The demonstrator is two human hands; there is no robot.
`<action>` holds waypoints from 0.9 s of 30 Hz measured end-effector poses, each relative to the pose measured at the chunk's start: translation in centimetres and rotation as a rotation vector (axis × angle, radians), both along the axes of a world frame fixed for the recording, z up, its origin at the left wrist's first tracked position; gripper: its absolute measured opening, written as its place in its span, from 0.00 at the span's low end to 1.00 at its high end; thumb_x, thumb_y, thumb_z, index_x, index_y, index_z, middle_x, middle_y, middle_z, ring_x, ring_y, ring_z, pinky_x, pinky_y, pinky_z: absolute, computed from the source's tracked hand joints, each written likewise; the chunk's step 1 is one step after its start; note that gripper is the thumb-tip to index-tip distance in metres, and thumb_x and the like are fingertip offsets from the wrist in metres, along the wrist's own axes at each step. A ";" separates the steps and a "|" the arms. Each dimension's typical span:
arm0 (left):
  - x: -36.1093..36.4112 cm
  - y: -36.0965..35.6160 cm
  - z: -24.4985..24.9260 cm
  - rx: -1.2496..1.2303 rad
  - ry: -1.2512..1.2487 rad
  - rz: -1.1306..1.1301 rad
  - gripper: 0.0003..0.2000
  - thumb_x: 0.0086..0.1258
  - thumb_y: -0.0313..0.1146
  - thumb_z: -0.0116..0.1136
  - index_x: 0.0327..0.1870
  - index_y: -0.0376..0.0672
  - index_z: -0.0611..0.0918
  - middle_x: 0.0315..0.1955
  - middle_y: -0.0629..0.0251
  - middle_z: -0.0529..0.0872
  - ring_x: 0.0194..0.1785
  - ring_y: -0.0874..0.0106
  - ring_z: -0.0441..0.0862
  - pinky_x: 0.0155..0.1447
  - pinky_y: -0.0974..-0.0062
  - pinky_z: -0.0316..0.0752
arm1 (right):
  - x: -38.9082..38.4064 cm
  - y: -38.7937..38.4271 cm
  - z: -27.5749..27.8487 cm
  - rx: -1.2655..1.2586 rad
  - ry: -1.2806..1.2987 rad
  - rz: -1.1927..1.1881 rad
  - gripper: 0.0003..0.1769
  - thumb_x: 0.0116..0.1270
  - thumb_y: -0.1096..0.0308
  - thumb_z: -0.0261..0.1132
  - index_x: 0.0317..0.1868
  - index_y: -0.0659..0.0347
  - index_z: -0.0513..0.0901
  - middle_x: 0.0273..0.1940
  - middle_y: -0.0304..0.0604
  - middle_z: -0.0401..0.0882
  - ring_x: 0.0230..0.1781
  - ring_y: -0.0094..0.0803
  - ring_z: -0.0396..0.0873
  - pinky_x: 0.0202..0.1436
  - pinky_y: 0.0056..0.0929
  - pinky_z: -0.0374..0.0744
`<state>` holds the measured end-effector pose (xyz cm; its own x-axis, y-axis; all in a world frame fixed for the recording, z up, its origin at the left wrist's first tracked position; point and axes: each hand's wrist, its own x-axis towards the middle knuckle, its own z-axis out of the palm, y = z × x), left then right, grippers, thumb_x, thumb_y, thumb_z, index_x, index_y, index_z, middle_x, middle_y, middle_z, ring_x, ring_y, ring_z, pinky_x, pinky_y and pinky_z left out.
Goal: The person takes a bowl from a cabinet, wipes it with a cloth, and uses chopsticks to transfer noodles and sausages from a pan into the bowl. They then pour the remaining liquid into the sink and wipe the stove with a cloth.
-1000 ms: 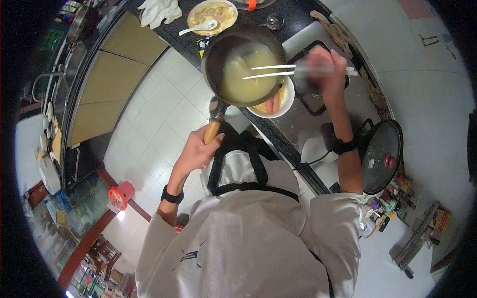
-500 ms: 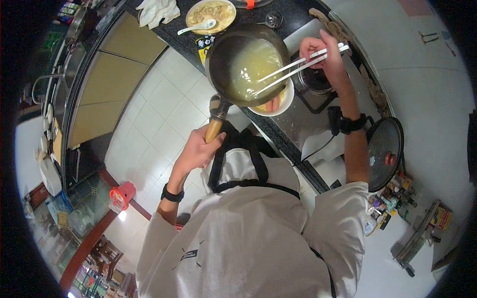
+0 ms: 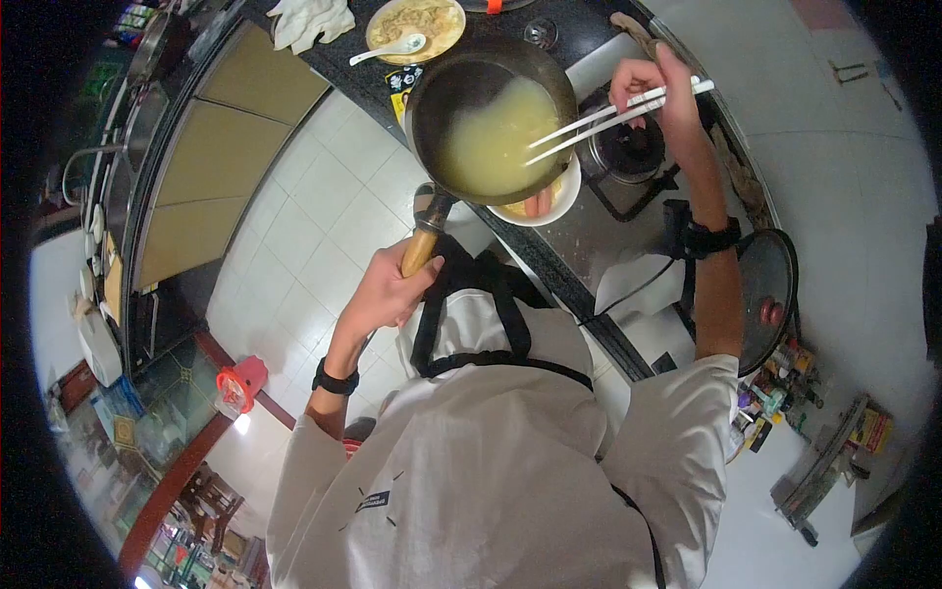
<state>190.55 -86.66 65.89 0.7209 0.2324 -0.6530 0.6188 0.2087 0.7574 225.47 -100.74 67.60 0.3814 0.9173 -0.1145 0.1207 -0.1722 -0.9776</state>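
Note:
My left hand (image 3: 395, 285) is closed round the wooden handle of a dark wok (image 3: 428, 116), which is held up over the counter edge. Cloudy yellowish broth (image 3: 491, 142) lies in the wok, filling its middle and right side. A pair of long white chopsticks (image 3: 599, 125) is gripped in my right hand (image 3: 659, 93), their tips over the broth at the wok's right side. Partly hidden beneath the wok, a white bowl (image 3: 566, 204) holds sausage pieces (image 3: 539, 202) and something yellow.
On the dark counter stand a bowl of food (image 3: 456, 34) with a white spoon (image 3: 389, 49) across it, a white cloth (image 3: 311, 23) and a small strainer (image 3: 541, 33). A gas burner (image 3: 628, 152) lies right of the wok. A glass lid (image 3: 767, 294) stands further right.
My right hand has moved right and slightly up, drawing the chopstick tips toward the wok's right side. The wok has shifted slightly, and the broth's outline in it differs.

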 end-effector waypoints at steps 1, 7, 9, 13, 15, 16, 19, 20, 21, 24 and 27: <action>0.0 0.0 0.0 0.000 0.000 -0.001 0.09 0.68 0.32 0.54 0.32 0.39 0.69 0.09 0.74 0.68 0.06 0.83 0.63 0.08 0.82 0.58 | 0.1 0.1 0.1 0.000 0.000 -0.001 0.38 0.69 0.37 0.28 0.20 0.57 0.72 0.18 0.33 0.70 0.19 0.19 0.66 0.23 0.19 0.63; -0.1 -0.4 -0.1 0.009 -0.031 0.006 0.09 0.68 0.32 0.53 0.31 0.39 0.69 0.08 0.74 0.68 0.06 0.83 0.63 0.08 0.82 0.57 | 0.1 1.0 0.3 0.011 0.023 -0.154 0.39 0.70 0.39 0.23 0.19 0.58 0.70 0.15 0.34 0.66 0.12 0.18 0.61 0.14 0.17 0.56; 0.0 -0.3 0.2 0.035 -0.015 -0.020 0.10 0.68 0.33 0.54 0.31 0.40 0.69 0.08 0.74 0.68 0.06 0.83 0.63 0.08 0.82 0.58 | 0.5 1.0 0.1 0.021 0.036 -0.119 0.39 0.69 0.39 0.22 0.18 0.58 0.68 0.15 0.35 0.65 0.12 0.19 0.60 0.14 0.17 0.56; -0.1 -0.3 0.2 0.047 -0.021 -0.027 0.10 0.69 0.34 0.54 0.30 0.40 0.69 0.08 0.74 0.68 0.06 0.83 0.63 0.08 0.82 0.57 | 0.5 0.9 0.4 0.055 0.060 -0.122 0.39 0.68 0.39 0.22 0.17 0.59 0.66 0.16 0.36 0.65 0.12 0.20 0.59 0.14 0.18 0.56; -0.1 -0.2 0.2 0.043 -0.019 -0.029 0.10 0.69 0.34 0.54 0.30 0.40 0.69 0.08 0.74 0.68 0.06 0.83 0.64 0.08 0.82 0.57 | 0.3 0.8 1.0 0.031 0.067 -0.164 0.38 0.68 0.40 0.22 0.18 0.58 0.66 0.17 0.37 0.65 0.13 0.20 0.58 0.15 0.18 0.56; -0.1 -0.3 0.2 0.043 -0.020 -0.030 0.10 0.69 0.34 0.54 0.30 0.40 0.69 0.08 0.74 0.68 0.06 0.83 0.64 0.08 0.82 0.57 | 0.4 0.8 1.0 0.031 0.067 -0.164 0.38 0.68 0.40 0.22 0.18 0.58 0.66 0.17 0.37 0.65 0.13 0.20 0.58 0.15 0.18 0.56; 0.0 -0.2 0.5 0.035 -0.023 -0.021 0.10 0.69 0.34 0.54 0.30 0.40 0.69 0.08 0.74 0.68 0.06 0.83 0.63 0.08 0.82 0.57 | 0.6 0.6 1.1 0.048 0.104 -0.142 0.38 0.69 0.41 0.22 0.18 0.58 0.66 0.17 0.37 0.66 0.13 0.20 0.58 0.15 0.18 0.55; 0.0 -0.2 0.7 0.027 -0.018 -0.020 0.10 0.69 0.33 0.54 0.30 0.40 0.69 0.08 0.74 0.68 0.06 0.83 0.63 0.08 0.82 0.56 | 0.5 0.5 1.3 0.079 0.073 -0.134 0.37 0.70 0.42 0.22 0.18 0.58 0.67 0.18 0.37 0.66 0.14 0.20 0.59 0.16 0.18 0.56; 0.0 -0.2 0.7 0.019 -0.012 -0.018 0.10 0.69 0.33 0.54 0.30 0.40 0.69 0.08 0.74 0.68 0.06 0.83 0.63 0.08 0.82 0.56 | 0.4 0.5 1.5 0.110 0.042 -0.127 0.36 0.70 0.43 0.23 0.19 0.58 0.67 0.18 0.36 0.66 0.14 0.20 0.59 0.17 0.18 0.56; -0.2 -0.2 0.8 0.025 -0.030 -0.010 0.10 0.69 0.33 0.54 0.30 0.41 0.69 0.08 0.74 0.67 0.06 0.83 0.62 0.08 0.82 0.56 | 0.3 0.6 1.5 0.151 0.024 -0.200 0.34 0.72 0.45 0.26 0.19 0.57 0.68 0.18 0.36 0.66 0.16 0.20 0.59 0.19 0.19 0.58; -0.3 -0.2 0.6 0.027 -0.020 -0.021 0.10 0.69 0.33 0.54 0.29 0.41 0.69 0.07 0.75 0.67 0.06 0.83 0.63 0.08 0.82 0.56 | 0.6 0.8 1.0 0.164 -0.091 -0.152 0.33 0.74 0.48 0.29 0.18 0.57 0.69 0.18 0.36 0.66 0.16 0.20 0.59 0.21 0.19 0.58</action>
<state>190.20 -86.81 66.46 0.7384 0.2346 -0.6322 0.6076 0.1752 0.7747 226.05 -99.92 68.59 0.5181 0.8522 0.0728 0.1946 -0.0346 -0.9803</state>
